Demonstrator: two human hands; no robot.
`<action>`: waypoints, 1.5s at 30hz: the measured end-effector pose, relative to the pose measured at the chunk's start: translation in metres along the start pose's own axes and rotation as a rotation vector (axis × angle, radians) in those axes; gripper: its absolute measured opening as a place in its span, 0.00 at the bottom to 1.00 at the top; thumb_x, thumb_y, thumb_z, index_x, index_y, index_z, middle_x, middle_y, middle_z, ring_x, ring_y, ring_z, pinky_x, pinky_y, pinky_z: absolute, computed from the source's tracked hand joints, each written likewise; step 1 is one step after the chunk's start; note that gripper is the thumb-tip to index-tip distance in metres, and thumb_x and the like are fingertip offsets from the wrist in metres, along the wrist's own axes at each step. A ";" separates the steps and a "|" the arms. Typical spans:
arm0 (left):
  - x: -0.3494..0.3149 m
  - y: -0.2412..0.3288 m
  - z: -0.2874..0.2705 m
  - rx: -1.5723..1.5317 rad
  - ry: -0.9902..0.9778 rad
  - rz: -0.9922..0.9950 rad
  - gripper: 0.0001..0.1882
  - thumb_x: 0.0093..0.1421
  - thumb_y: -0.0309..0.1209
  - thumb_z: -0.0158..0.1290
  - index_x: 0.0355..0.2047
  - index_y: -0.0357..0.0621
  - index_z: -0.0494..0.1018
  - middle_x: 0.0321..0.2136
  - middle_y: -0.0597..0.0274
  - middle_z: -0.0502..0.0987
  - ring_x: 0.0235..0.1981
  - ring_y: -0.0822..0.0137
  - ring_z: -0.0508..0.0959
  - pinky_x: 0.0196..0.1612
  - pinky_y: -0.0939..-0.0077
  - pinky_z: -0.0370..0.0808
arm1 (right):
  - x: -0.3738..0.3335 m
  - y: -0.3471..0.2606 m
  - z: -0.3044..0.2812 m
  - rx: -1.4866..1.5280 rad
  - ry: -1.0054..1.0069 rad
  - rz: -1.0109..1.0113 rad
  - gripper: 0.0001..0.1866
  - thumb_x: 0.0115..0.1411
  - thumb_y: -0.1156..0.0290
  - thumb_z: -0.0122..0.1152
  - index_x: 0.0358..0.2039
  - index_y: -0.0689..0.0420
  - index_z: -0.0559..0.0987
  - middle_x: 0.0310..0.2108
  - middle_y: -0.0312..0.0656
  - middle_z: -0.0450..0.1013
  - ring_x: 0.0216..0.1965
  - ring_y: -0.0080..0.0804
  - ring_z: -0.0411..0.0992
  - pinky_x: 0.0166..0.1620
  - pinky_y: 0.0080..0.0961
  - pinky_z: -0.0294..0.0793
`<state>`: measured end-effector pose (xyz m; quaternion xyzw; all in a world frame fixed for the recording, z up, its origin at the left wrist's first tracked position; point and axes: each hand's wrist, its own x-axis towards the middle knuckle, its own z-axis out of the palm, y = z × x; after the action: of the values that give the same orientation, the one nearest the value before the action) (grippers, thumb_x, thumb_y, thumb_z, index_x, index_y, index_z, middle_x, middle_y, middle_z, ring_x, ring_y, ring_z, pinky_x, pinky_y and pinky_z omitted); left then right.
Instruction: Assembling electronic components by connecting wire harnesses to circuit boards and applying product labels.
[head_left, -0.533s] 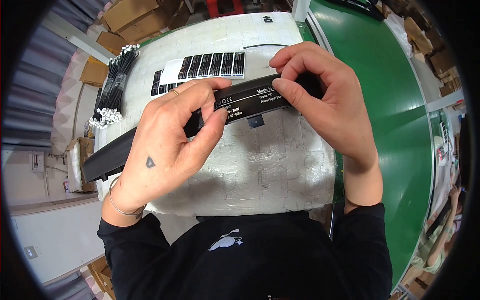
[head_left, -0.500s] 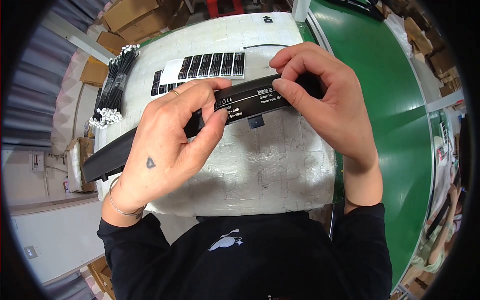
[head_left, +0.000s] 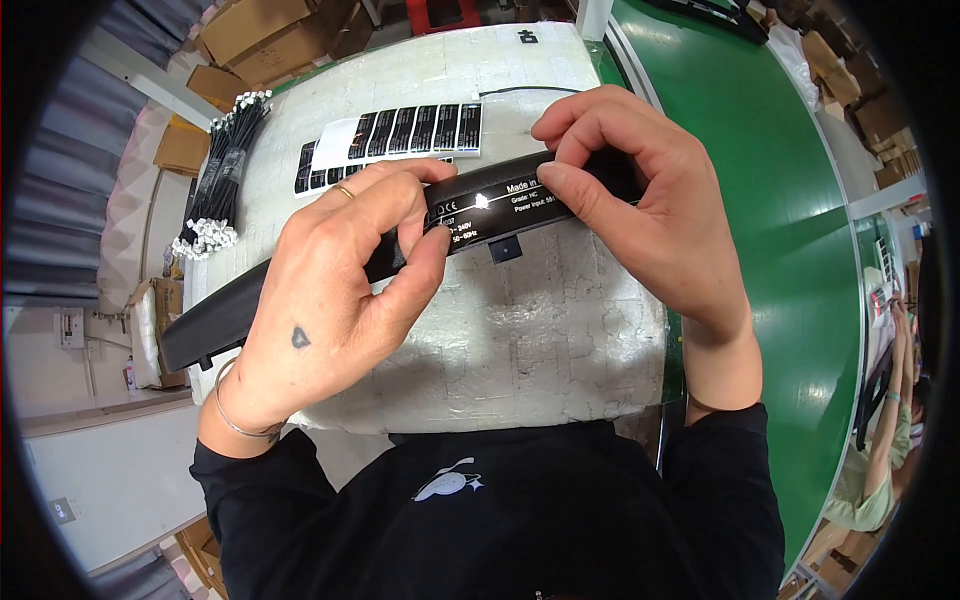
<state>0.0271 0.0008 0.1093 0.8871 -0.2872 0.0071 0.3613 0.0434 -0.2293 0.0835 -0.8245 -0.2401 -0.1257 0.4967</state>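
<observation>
The left hand (head_left: 335, 265) grips the black bar (head_left: 220, 315), thumb on the near side, fingers wrapped over the far side, back of the hand facing up. The right hand (head_left: 655, 190) is at the bar's right-hand portion: fingers curled, thumb extended with its tip over the right part of the label (head_left: 488, 208) on the bar; whether thumb and forefinger pinch an edge there cannot be told. The forearms enter from lower left and lower right, angled inward. The bar lies slantwise in front of the person, right end farther away, over the white table cover (head_left: 520, 350). Beyond it lies a label sheet (head_left: 415, 130); farther left, a bundle of black cables (head_left: 228, 170) with white connectors.
</observation>
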 end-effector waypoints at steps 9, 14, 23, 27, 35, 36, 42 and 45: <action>0.001 0.001 0.004 0.001 0.046 0.018 0.10 0.55 0.20 0.51 0.21 0.39 0.61 0.43 0.50 0.77 0.31 0.70 0.74 0.36 0.78 0.71 | -0.002 0.000 0.000 0.018 0.007 -0.003 0.06 0.53 0.79 0.63 0.25 0.62 0.73 0.37 0.38 0.72 0.33 0.21 0.67 0.37 0.16 0.66; -0.002 -0.005 -0.003 0.038 0.033 0.059 0.11 0.54 0.19 0.52 0.21 0.39 0.60 0.44 0.48 0.77 0.32 0.69 0.75 0.36 0.78 0.71 | 0.000 -0.004 0.004 -0.133 0.012 -0.069 0.06 0.54 0.80 0.62 0.26 0.62 0.72 0.39 0.39 0.72 0.36 0.23 0.69 0.39 0.17 0.68; -0.013 -0.030 0.014 0.596 0.308 0.580 0.16 0.43 0.24 0.59 0.36 0.38 0.79 0.43 0.56 0.79 0.43 0.58 0.79 0.43 0.68 0.78 | -0.014 0.000 0.032 -0.592 0.019 -0.533 0.21 0.53 0.68 0.64 0.48 0.57 0.77 0.49 0.41 0.75 0.51 0.41 0.73 0.53 0.38 0.70; -0.012 -0.033 0.012 0.650 0.343 0.634 0.18 0.44 0.23 0.56 0.38 0.38 0.79 0.42 0.56 0.80 0.44 0.58 0.80 0.44 0.67 0.79 | -0.003 0.018 0.019 -0.699 0.031 -0.728 0.21 0.48 0.75 0.62 0.46 0.57 0.78 0.48 0.42 0.76 0.49 0.41 0.74 0.51 0.38 0.73; 0.000 -0.037 -0.007 0.572 0.411 0.595 0.11 0.49 0.16 0.53 0.35 0.36 0.76 0.33 0.54 0.81 0.32 0.57 0.82 0.34 0.72 0.80 | 0.016 0.027 0.002 -0.690 0.188 -0.804 0.13 0.47 0.81 0.59 0.35 0.59 0.78 0.35 0.41 0.78 0.33 0.37 0.79 0.35 0.26 0.81; -0.002 -0.036 -0.012 0.543 0.366 0.515 0.10 0.51 0.18 0.53 0.36 0.37 0.75 0.30 0.54 0.80 0.29 0.57 0.81 0.30 0.69 0.78 | 0.018 0.023 -0.004 -0.691 0.189 -0.807 0.13 0.47 0.81 0.59 0.35 0.59 0.78 0.35 0.41 0.78 0.33 0.37 0.79 0.35 0.26 0.81; 0.001 -0.017 -0.034 0.461 0.042 0.243 0.13 0.56 0.21 0.54 0.42 0.40 0.74 0.25 0.49 0.76 0.25 0.51 0.78 0.31 0.63 0.74 | 0.030 0.009 -0.022 -0.499 -0.050 -0.652 0.07 0.52 0.79 0.63 0.33 0.60 0.76 0.27 0.46 0.74 0.26 0.45 0.74 0.29 0.34 0.75; 0.001 -0.025 -0.048 0.357 -0.076 0.108 0.16 0.59 0.22 0.50 0.48 0.39 0.72 0.26 0.43 0.76 0.28 0.44 0.77 0.36 0.62 0.73 | 0.059 -0.010 -0.023 -0.449 -0.073 -0.736 0.06 0.53 0.75 0.63 0.31 0.60 0.76 0.26 0.46 0.74 0.27 0.45 0.74 0.32 0.32 0.75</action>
<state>0.0502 0.0456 0.1296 0.9201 -0.3418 0.0437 0.1864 0.0894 -0.2294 0.1279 -0.7755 -0.5023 -0.3144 0.2181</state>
